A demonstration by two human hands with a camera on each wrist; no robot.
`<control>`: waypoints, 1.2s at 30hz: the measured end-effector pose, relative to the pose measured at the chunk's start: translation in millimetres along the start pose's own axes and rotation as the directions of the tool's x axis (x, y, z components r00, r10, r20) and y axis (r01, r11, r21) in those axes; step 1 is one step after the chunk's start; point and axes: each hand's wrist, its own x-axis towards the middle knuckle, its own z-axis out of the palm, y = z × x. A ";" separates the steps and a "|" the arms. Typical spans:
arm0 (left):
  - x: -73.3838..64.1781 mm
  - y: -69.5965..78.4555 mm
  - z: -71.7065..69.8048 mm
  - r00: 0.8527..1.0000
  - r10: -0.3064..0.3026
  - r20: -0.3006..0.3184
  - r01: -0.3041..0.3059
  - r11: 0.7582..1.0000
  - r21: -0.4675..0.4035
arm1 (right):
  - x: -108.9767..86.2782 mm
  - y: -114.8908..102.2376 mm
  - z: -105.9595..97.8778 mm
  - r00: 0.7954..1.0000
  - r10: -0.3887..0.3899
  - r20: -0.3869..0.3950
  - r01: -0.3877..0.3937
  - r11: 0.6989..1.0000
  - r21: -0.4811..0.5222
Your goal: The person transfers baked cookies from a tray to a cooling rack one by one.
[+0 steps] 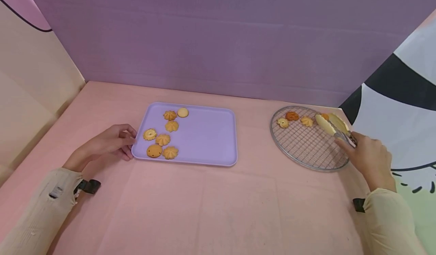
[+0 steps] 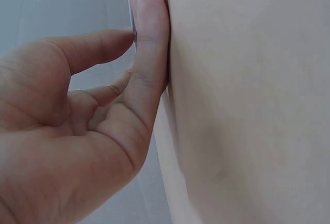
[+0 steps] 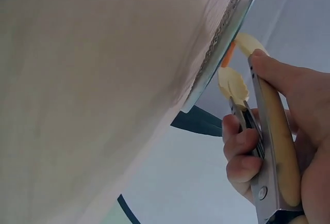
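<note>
My left hand [image 1: 110,143] is at the left edge of a lilac rectangular tray [image 1: 207,133], pinching its rim between thumb [image 2: 103,48] and fingers. Several cookies lie on the tray's left half, among them a round dotted cookie [image 1: 154,151] and a pale smooth one [image 1: 182,112]. My right hand [image 1: 372,158] grips metal tongs [image 3: 268,146] with cream-coloured tips, fingers wrapped round the handles. The tong tips stand apart over the far right of a round wire rack [image 1: 303,145], on either side of an orange cookie [image 3: 228,54], which is partly hidden in the head view.
On the rack, left of the tongs, lie a reddish-brown cookie [image 1: 291,116], a small pale ring cookie [image 1: 282,123] and a flower-shaped cookie [image 1: 307,121]. Pink cloth [image 1: 221,209] covers the table. A purple wall [image 1: 218,39] rises behind it, with patterned panels at both sides.
</note>
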 end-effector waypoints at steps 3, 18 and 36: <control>0.4 0.0 0.8 1.000 0.000 0.000 0.000 1.000 0.001 | -0.5 1.8 0.6 1.000 0.011 0.015 -0.011 1.000 -0.008; -0.3 0.1 3.1 1.000 -0.007 -0.014 0.007 1.000 0.030 | 1.9 3.1 -0.5 0.999 0.027 0.046 -0.027 1.000 -0.011; -0.6 0.2 0.7 1.000 -0.007 -0.011 0.008 0.999 0.039 | -0.8 -15.8 -5.5 0.995 -0.038 -0.093 0.041 0.999 0.030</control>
